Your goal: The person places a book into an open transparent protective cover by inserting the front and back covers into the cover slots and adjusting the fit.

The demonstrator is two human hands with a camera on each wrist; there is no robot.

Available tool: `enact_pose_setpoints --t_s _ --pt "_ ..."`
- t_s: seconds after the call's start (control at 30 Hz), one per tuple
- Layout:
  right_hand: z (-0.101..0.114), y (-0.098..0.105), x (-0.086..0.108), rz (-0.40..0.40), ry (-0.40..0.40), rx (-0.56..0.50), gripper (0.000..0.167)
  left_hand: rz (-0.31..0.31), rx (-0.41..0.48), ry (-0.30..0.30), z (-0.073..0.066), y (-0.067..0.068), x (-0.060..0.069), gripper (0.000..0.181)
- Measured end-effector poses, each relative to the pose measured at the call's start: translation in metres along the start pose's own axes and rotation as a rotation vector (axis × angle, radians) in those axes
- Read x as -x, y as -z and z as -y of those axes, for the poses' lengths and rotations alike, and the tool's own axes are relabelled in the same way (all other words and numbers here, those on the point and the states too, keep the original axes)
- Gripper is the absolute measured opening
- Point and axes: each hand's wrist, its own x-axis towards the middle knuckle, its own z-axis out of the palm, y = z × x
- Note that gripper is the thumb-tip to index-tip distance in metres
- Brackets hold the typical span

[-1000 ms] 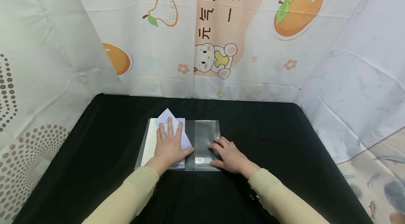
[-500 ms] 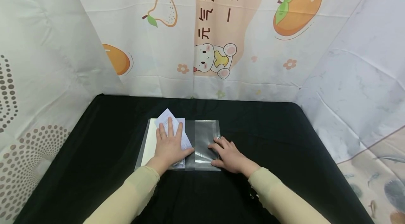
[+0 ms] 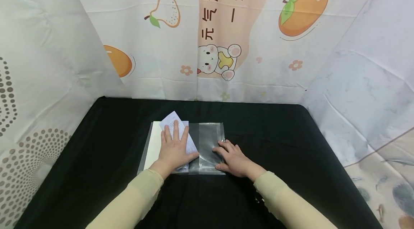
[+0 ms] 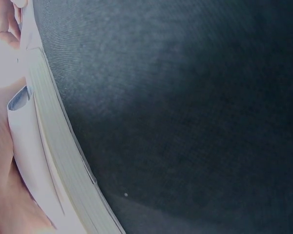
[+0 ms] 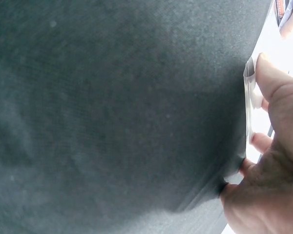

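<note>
A thick book lies on the left part of a clear plastic book cover, whose free part spreads flat to the right. Across the book slants a pale printed sheet or flap, one corner poking past the fingers. My left hand rests flat on it, fingers spread. In the left wrist view, the book's page edges show beside a curled pale cover. My right hand touches the plastic's right edge with loosely bent fingers; the right wrist view shows the thumb at that edge.
A black cloth covers the table. Patterned white curtains hang behind and at both sides. A small dark and shiny object, too small to tell, sits beside the right sleeve.
My left hand's fingers and the slanted printed sheet have shifted slightly to the right. The right hand stays nearly in place on the plastic. The head view has drifted a little.
</note>
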Motion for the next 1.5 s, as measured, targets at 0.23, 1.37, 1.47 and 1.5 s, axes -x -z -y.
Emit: enact_pose_setpoints --t_s 0.23,1.37,1.47,1.5 --pt "-0.002 -0.001 0.0 -0.001 0.0 0.008 0.059 -0.006 -0.029 -0.015 -0.001 0.001 0.0 0.099" --pt "-0.003 -0.002 0.002 -0.02 0.022 0.031 0.059 -0.21 -0.149 -0.208 0.001 -0.009 0.0 0.053" --pt "-0.004 -0.002 0.002 -0.022 0.025 0.032 0.059 -0.22 -0.139 -0.223 0.002 -0.012 -0.002 0.05" --pt "-0.004 -0.002 0.002 -0.024 0.027 0.032 0.059 -0.219 -0.137 -0.226 0.002 -0.013 -0.002 0.049"
